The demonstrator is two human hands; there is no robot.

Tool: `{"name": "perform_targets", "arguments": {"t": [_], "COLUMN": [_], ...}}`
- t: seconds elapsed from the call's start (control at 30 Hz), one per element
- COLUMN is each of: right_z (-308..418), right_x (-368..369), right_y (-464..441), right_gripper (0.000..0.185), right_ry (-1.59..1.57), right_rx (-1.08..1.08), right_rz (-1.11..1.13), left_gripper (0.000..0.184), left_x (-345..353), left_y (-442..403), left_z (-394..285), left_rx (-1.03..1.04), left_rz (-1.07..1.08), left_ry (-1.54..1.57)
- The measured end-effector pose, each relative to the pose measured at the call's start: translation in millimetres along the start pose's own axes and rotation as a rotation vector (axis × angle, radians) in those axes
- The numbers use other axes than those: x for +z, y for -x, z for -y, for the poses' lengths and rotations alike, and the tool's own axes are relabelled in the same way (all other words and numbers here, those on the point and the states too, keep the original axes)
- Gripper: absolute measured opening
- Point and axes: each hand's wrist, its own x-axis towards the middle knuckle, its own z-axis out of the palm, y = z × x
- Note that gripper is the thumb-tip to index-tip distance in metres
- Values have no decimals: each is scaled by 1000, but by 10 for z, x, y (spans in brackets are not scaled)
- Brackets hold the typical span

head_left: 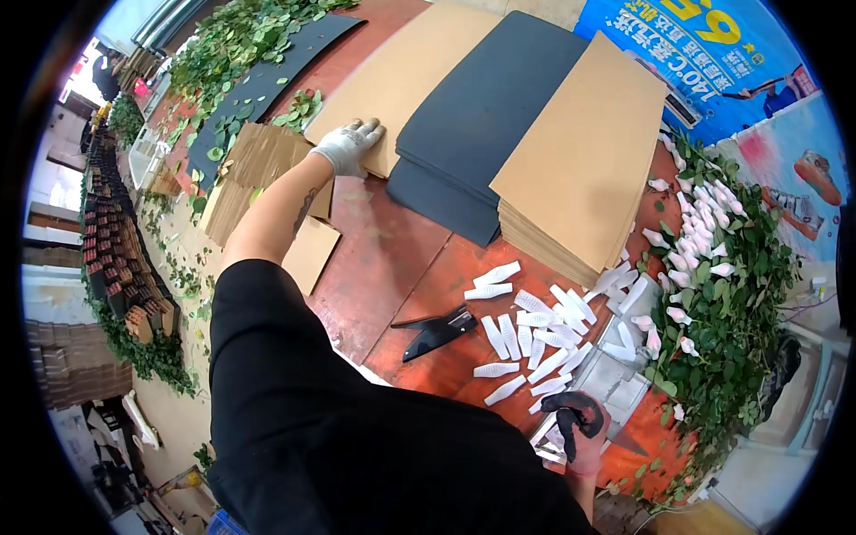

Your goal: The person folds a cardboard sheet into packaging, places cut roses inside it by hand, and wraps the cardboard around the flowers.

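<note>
My left hand (350, 148), in a white glove, lies flat with its fingers stretched over the near edge of a stack of brown cardboard sheets (406, 76). My right hand (581, 430), in a pink glove with black-coated fingers, is curled low over the table's front right. Whatever those fingers may hold is hidden. Several white net sleeves (539, 334) lie scattered just beyond it. A black stapler (437, 333) sits to their left. Beside the right hand, a grey metal plate (615, 379) rests on the red table (392, 245).
Black sheets (481, 94) and another brown cardboard stack (588, 156) fill the table's back. Pale pink roses (700, 223) with leafy stems line the right side. Smaller cardboard pieces (259, 160) and loose leaves (241, 45) lie left. Wrapped bundles (120, 214) stand along the floor.
</note>
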Motion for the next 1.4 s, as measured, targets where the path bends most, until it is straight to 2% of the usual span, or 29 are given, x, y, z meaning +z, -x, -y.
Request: {"name": "perform_targets", "arguments": {"t": [0.07,0.1,0.13,0.2,0.23,0.3,0.4,0.47,0.53,0.57,0.6,0.67,0.7,0.73,0.77,0.8,0.83,0.87,0.9,1.0,1.03,1.07,1.1,1.13,1.17,1.2,1.27,1.37,1.4], "right_z": [-9,9,-19,-152,-182,-190,-110,-83,-41,-15,17,101,158,191,164,138,114,104,213,192,343,446,471,443,463,438,244,163,88], "right_x": [65,84,55,14,18,-21,-6,45,70,85,103,146,165,179,166,148,137,148,170,154,171,189,225,302,410,471,539,537,497], "right_y": [-24,-24,-16,-21,-33,-66,-82,-69,-77,-78,-89,-84,-84,-79,-88,-94,-90,-83,-55,-53,-11,-40,-85,-89,-146,-218,-365,-362,-375], "right_gripper": [53,54,54,53,53,53,50,46,42,42,41,40,39,38,36,36,36,36,37,25,34,41,48,56,74,81,75,51,42], "right_ry": [-140,-133,-131,-132,-139,-87,-134,-156,-180,-187,-187,-192,-203,-215,-234,-239,-253,-270,-190,-219,-178,-197,-161,-414,-532,-610,-888,-1122,-1057], "right_rx": [67,115,110,48,40,1,-33,-61,-74,-75,-50,-31,-41,-54,-133,-152,-162,-174,-135,-313,-212,-270,-287,-220,-270,-282,-266,-140,-155], "right_rz": [-100,-142,-139,-140,-143,-110,-96,-171,-143,-146,-127,-114,-103,-95,-75,-81,-69,-61,-71,66,122,207,260,352,442,490,491,360,290], "left_gripper": [84,57,57,33,33,16,16,17,17,17,16,14,15,17,17,13,16,19,19,15,12,14,14,13,11,10,13,20,21], "left_x": [-32,4,28,-64,-145,-306,-558,-661,-718,-779,-867,-963,-1246,-1583,-1865,-2143,-2389,-2605,-2871,-3177,-3137,-3018,-2864,-2640,-2573,-2465,-2118,-1654,-1590], "left_y": [3,27,10,-75,-115,-202,-259,-247,-256,-295,-286,-386,-416,-300,-116,52,134,245,438,1020,1216,1386,1538,1630,1824,1907,1896,1838,1859], "left_z": [72,80,85,139,152,114,84,130,241,296,308,765,829,815,847,764,722,643,434,-336,-615,-933,-1304,-1620,-2029,-2383,-2909,-3401,-3526], "left_rx": [108,176,171,144,145,122,161,179,302,265,149,62,-89,-346,-258,-242,-235,-158,-154,-79,-22,55,39,123,161,174,275,384,397], "left_rz": [67,-12,-17,125,119,68,74,80,102,137,53,-217,-292,-532,-653,-814,-840,-971,-1056,-1189,-1211,-1182,-1103,-1065,-847,-749,-672,-620,-569], "left_ry": [36,-16,-16,-74,-83,-85,-128,-129,-110,-124,-186,-179,-412,-149,-287,-308,-304,-252,-240,-119,-12,34,-18,32,110,201,364,509,558]}}
